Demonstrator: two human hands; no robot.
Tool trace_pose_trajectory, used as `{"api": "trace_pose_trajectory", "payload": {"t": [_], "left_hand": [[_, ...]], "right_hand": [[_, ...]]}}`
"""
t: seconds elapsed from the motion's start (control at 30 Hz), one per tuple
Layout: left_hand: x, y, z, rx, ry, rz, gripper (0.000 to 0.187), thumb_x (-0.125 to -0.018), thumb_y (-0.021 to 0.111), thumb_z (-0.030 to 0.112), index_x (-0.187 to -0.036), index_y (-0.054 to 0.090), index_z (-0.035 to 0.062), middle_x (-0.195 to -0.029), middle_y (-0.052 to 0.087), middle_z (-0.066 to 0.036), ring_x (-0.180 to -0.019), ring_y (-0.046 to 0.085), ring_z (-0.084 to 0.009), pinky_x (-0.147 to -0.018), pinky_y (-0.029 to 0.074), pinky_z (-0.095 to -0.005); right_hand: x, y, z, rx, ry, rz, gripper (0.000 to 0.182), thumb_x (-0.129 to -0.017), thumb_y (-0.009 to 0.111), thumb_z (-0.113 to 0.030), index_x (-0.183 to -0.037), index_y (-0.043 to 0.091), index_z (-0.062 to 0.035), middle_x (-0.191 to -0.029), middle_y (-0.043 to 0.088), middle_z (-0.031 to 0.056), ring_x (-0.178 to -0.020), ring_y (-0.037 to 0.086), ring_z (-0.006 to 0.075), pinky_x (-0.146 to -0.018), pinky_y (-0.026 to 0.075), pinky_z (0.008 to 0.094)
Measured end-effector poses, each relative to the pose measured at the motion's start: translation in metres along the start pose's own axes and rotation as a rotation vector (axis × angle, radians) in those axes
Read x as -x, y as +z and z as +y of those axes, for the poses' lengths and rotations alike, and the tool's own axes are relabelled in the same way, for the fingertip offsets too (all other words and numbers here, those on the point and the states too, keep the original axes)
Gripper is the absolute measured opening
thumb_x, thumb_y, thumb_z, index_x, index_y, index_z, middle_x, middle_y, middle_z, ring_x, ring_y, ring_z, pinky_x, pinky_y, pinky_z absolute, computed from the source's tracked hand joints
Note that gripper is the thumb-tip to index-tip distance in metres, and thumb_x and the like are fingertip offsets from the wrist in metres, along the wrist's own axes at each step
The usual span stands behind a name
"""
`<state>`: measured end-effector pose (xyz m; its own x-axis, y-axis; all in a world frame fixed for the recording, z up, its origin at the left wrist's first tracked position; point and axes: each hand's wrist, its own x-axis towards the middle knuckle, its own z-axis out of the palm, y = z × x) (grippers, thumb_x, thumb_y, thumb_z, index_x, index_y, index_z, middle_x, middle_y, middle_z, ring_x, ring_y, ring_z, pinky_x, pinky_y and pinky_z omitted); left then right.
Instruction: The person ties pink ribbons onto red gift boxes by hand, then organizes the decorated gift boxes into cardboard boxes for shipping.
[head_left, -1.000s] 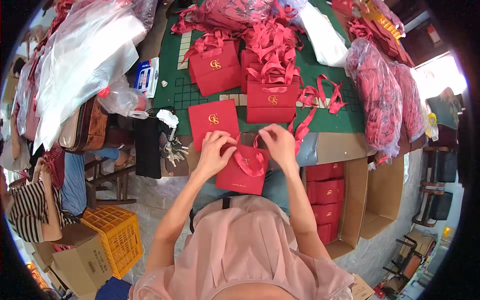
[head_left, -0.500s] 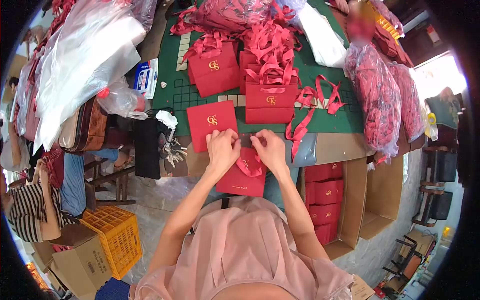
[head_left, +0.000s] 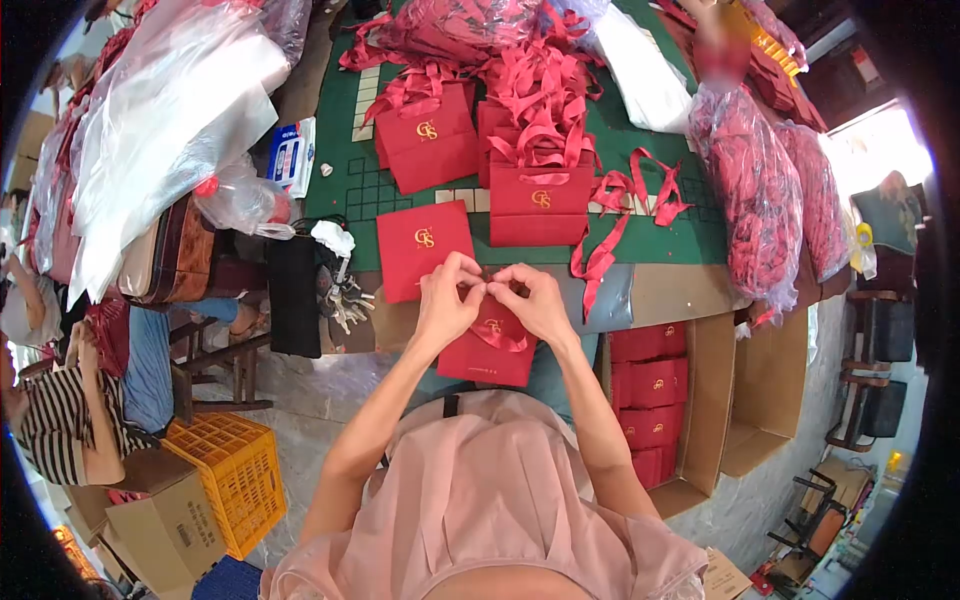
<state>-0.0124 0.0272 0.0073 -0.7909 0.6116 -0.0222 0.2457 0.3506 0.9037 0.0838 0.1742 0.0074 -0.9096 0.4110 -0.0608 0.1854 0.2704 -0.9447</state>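
My left hand (head_left: 450, 299) and my right hand (head_left: 532, 302) meet at the top edge of a small red bag (head_left: 485, 358) at the table's front edge. Each hand has thumb and finger pinched together; what is between the fingertips is too small to tell. A red ribbon loop (head_left: 500, 338) lies across the bag's front, below my hands. Just beyond my left hand a flat red bag (head_left: 424, 240) with a gold logo lies on the green mat. Behind my right hand stands a row of red bags (head_left: 541, 205) with ribbon handles.
Loose red ribbons (head_left: 602, 262) lie on the right of the green mat (head_left: 680, 235). Keys (head_left: 346, 303) and a black pouch (head_left: 293, 305) are at the left. A cardboard box (head_left: 700, 400) of red bags stands below right. A person in stripes (head_left: 70, 425) sits at left.
My hands have come closer together, their fingertips now nearly touching. The small red bag has shifted slightly up and turned a little.
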Motion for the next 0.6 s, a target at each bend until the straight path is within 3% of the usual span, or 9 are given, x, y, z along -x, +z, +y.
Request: {"api": "trace_pose_trajectory", "payload": {"t": [0.13,0.2,0.3,0.33,0.37,0.43,0.47,0.6], "left_hand": [[0.003,-0.004,-0.002,0.214,-0.103,-0.121,0.029,-0.083,0.072,0.012,-0.105,0.054,0.0034,-0.089,0.072,-0.010,-0.092,0.065,-0.0242,-0.083,0.048,-0.0395],[0.005,-0.004,0.000,0.067,0.095,-0.084,0.041,-0.084,0.074,0.017,-0.115,0.052,0.0023,-0.103,0.069,-0.014,-0.101,0.065,-0.0252,-0.082,0.052,-0.0365],[0.019,-0.011,0.014,0.198,-0.010,0.023,0.052,-0.085,0.076,0.021,-0.125,0.050,0.0019,-0.114,0.065,-0.016,-0.105,0.064,-0.0269,-0.085,0.052,-0.0368],[0.022,-0.016,0.013,0.266,-0.047,-0.065,0.059,-0.085,0.077,0.020,-0.132,0.047,0.0013,-0.113,0.065,-0.015,-0.106,0.063,-0.0239,-0.090,0.051,-0.0366],[0.025,-0.022,0.012,0.266,-0.046,-0.068,0.059,-0.085,0.077,0.020,-0.132,0.047,0.0013,-0.113,0.065,-0.015,-0.106,0.063,-0.0239,-0.090,0.051,-0.0366],[0.033,-0.029,0.012,0.239,0.066,-0.264,0.057,-0.083,0.077,0.016,-0.129,0.047,0.0001,-0.112,0.065,-0.014,-0.106,0.062,-0.0203,-0.092,0.050,-0.0360],[0.037,-0.029,0.014,0.247,0.036,-0.259,0.050,-0.083,0.074,0.010,-0.125,0.051,-0.0003,-0.109,0.065,-0.011,-0.103,0.062,-0.0167,-0.090,0.050,-0.0332],[0.051,-0.032,0.021,0.330,-0.009,-0.212,0.041,-0.083,0.071,0.004,-0.120,0.055,-0.0007,-0.106,0.066,-0.009,-0.101,0.062,-0.0147,-0.090,0.049,-0.0305]], "right_hand": [[0.000,-0.004,0.013,-0.131,0.024,-0.052,0.014,-0.086,0.073,-0.013,-0.088,0.069,0.0000,-0.076,0.065,0.0000,-0.068,0.056,0.0071,-0.063,0.045,0.0256],[0.002,-0.005,0.016,-0.234,0.094,-0.008,0.011,-0.087,0.072,-0.011,-0.086,0.068,-0.0009,-0.078,0.064,-0.0028,-0.071,0.053,0.0035,-0.062,0.044,0.0237],[0.002,-0.019,0.012,-0.437,0.112,0.167,0.009,-0.091,0.068,-0.009,-0.085,0.067,-0.0023,-0.080,0.064,-0.0038,-0.073,0.054,0.0017,-0.065,0.044,0.0212],[0.002,-0.024,0.021,-0.564,0.162,0.216,0.011,-0.093,0.065,-0.010,-0.085,0.067,-0.0041,-0.082,0.065,-0.0047,-0.076,0.056,0.0022,-0.069,0.045,0.0205],[0.002,-0.029,0.025,-0.596,0.197,0.247,0.012,-0.094,0.064,-0.012,-0.085,0.067,-0.0054,-0.083,0.065,-0.0044,-0.076,0.056,0.0024,-0.070,0.045,0.0203],[0.002,-0.029,0.028,-0.669,0.248,0.322,0.014,-0.096,0.063,-0.016,-0.085,0.067,-0.0067,-0.082,0.065,-0.0052,-0.074,0.055,0.0023,-0.068,0.044,0.0197],[0.003,-0.027,0.030,-0.676,0.288,0.346,0.013,-0.095,0.064,-0.014,-0.087,0.068,-0.0055,-0.082,0.065,-0.0048,-0.075,0.056,0.0027,-0.070,0.044,0.0200],[0.000,-0.023,0.033,-0.598,0.291,0.465,0.011,-0.093,0.067,-0.012,-0.089,0.071,-0.0023,-0.082,0.067,-0.0033,-0.075,0.056,0.0033,-0.069,0.043,0.0200]]}}
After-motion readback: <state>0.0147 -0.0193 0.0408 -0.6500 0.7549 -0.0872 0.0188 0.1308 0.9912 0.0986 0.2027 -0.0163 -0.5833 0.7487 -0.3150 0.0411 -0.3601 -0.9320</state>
